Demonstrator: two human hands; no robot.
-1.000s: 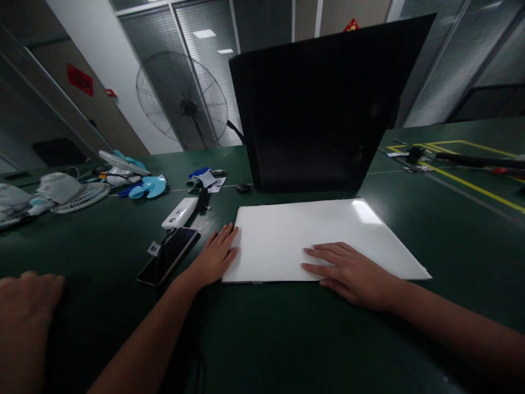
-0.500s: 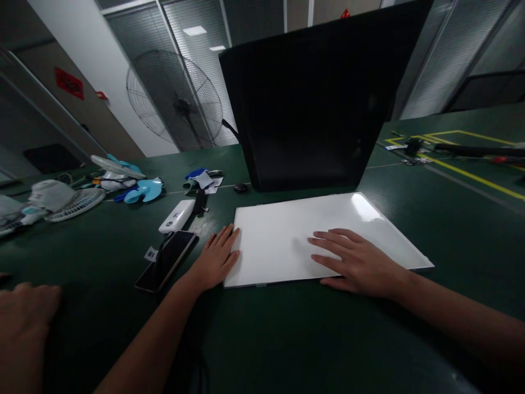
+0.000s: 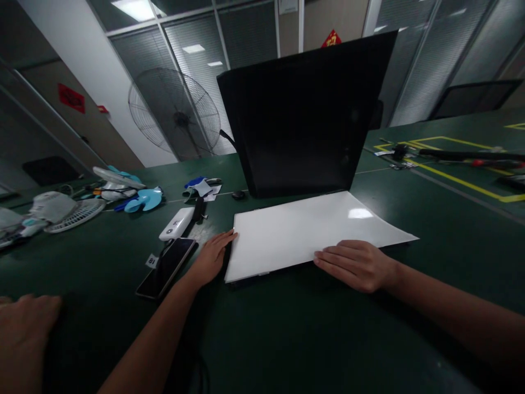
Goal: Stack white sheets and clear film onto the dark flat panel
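Observation:
A thin, glossy white panel lies on the dark green table in front of me. Its near edge looks slightly raised, with a dark shadow beneath, and its right corner curves to a point. My right hand grips this near edge, fingers pressed together on top and the thumb hidden. At the left edge is my left hand, fingertips on the rim and thumb hidden beneath. Behind the panel stands a large black screen-like board, leaning back.
Left of my left hand lie a phone and a white device. Fan parts and a light-blue fan blade sit farther left. Another person's hand rests at the lower left. Dark rods lie at right.
My right hand has slid from flat on the panel to its near edge, its fingers closing together. My left fingers have drawn to the left rim. The near edge appears lifted and bent.

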